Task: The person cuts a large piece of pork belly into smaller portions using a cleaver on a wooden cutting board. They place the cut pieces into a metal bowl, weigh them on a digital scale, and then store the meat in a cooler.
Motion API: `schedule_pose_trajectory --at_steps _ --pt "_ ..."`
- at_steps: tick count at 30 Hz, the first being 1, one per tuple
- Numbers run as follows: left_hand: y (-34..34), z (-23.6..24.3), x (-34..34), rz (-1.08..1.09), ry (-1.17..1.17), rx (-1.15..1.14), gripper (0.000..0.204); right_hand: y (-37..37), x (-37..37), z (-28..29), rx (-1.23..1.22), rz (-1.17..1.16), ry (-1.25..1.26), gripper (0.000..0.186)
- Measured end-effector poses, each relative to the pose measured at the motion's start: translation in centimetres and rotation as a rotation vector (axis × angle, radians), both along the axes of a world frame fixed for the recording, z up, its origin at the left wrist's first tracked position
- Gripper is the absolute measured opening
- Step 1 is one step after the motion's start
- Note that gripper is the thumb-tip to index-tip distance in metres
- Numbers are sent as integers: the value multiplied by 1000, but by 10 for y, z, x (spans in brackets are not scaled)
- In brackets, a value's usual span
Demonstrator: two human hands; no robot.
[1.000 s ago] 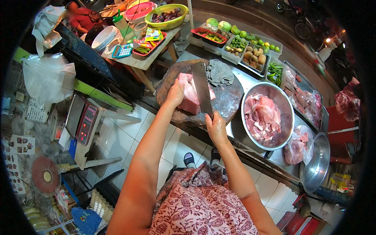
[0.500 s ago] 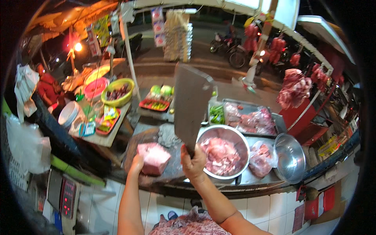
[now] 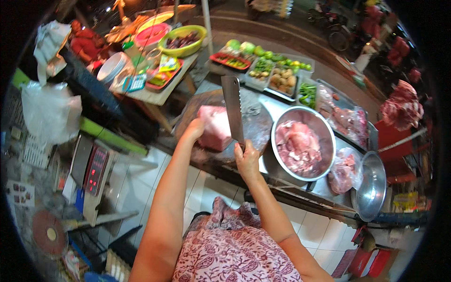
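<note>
A thick pale-pink block of meat [image 3: 214,129] rests on the round wooden chopping board [image 3: 199,100]. My left hand [image 3: 195,128] grips the block by its left side, its fingers partly hidden behind the meat. In my right hand [image 3: 247,162] is the handle of a cleaver [image 3: 233,105]. The broad blade points up and away from me, at the right edge of the block; whether it touches the meat I cannot tell. A grey cloth [image 3: 252,110] lies on the board behind the blade. Right of the board stands a steel bowl [image 3: 330,155] of cut meat.
A bag of meat [image 3: 345,171] and another steel bowl [image 3: 371,188] sit farther right. Behind are a tray of bagged meat [image 3: 371,134] and vegetable trays [image 3: 282,84]. Meat hangs [image 3: 402,105] at the right. A digital scale [image 3: 95,169] stands at the left.
The view has tilted down and swung left. The cleaver has come down from high in front to beside the block, its blade now turned nearly edge-on. My left hand keeps its hold.
</note>
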State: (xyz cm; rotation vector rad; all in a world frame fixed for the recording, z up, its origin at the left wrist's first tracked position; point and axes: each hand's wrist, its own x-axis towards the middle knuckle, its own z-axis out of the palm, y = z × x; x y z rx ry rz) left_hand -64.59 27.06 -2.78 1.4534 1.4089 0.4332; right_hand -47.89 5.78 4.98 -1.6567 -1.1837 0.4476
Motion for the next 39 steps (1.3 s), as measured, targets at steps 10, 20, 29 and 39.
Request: schedule_pose_trajectory --at_steps 10,20,29,39 --pt "-12 32 4 -113 299 214 44 2 -10 -10 -226 66 22 24" --pt "-11 31 5 -121 348 178 42 22 21 232 1161 -114 484 39" --pt "-18 20 3 -30 202 177 50 33 -17 -24 -381 165 -113 32" --pt "-18 27 7 -3 312 86 46 1 -22 -38 -221 108 -68 26"
